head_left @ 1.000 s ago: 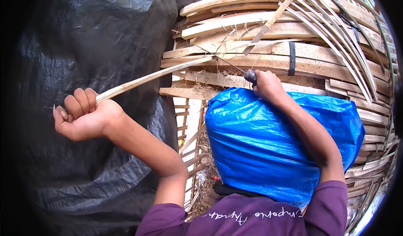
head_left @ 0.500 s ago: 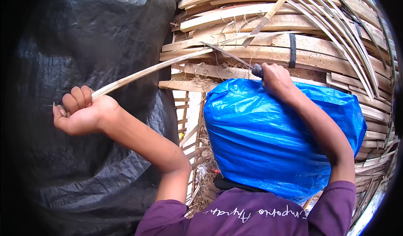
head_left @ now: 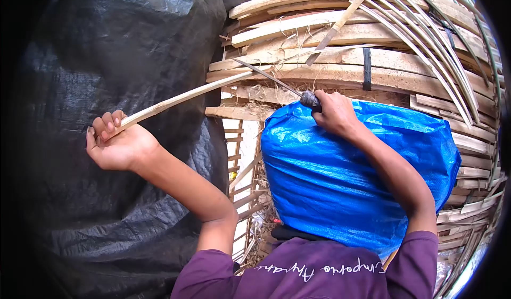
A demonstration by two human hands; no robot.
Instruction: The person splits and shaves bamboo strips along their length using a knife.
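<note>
My left hand (head_left: 120, 142) is closed round the near end of a long pale wooden strip (head_left: 181, 98), in front of the black sheet. The strip slants up to the right over the stacked wood. My right hand (head_left: 335, 113) grips the dark, wrapped handle of a thin-bladed knife (head_left: 310, 101) above the blue tarp. Its narrow blade points up and left and crosses the strip near the edge of the stack. Thin shavings hang around the crossing.
A black plastic sheet (head_left: 122, 208) covers the left side. Blue tarp (head_left: 340, 182) lies over the lap. Stacked wooden slats (head_left: 394, 78) carry a second flat blade with a wooden handle (head_left: 343, 22) and several thin curved strips (head_left: 442, 67). Slatted wood (head_left: 247, 198) shows below.
My left hand has shifted right, its fingers loosening somewhat round the strip. My right hand and the knife have moved left and slightly down since half a second ago.
</note>
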